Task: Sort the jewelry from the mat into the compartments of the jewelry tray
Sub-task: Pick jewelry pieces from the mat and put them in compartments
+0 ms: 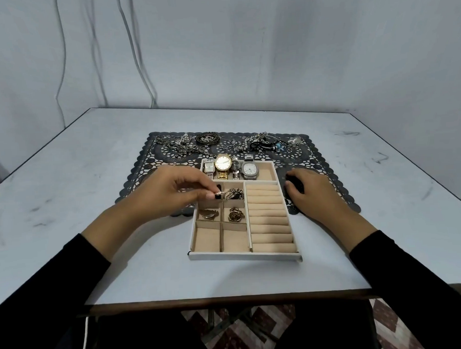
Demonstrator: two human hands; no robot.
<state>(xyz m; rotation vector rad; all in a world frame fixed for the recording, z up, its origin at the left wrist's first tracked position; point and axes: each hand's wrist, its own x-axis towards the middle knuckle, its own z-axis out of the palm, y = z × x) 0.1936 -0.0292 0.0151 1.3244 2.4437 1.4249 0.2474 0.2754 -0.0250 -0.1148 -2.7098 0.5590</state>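
A beige jewelry tray (244, 255) with a white rim sits on the table, its far end on the dark lace mat (139, 184). Several watches (223, 165) lie in the tray's far compartment. My left hand (171, 190) pinches a small silver piece (218, 193) at the end of a chain bracelet (234, 194), over the upper small compartments. Two other small compartments hold a gold leaf-shaped piece (207, 214) and a coiled gold chain (236, 215). My right hand (310, 190) rests on the mat just right of the tray, fingers loosely curled. Loose jewelry (265, 141) lies along the mat's far edge.
Ring rolls (269, 217) fill the tray's right column, with nothing on them. The two nearest small compartments (219, 237) hold nothing. More chains and a round dark pendant (207, 138) lie at the mat's far left. The table's near edge (225, 298) runs just below the tray.
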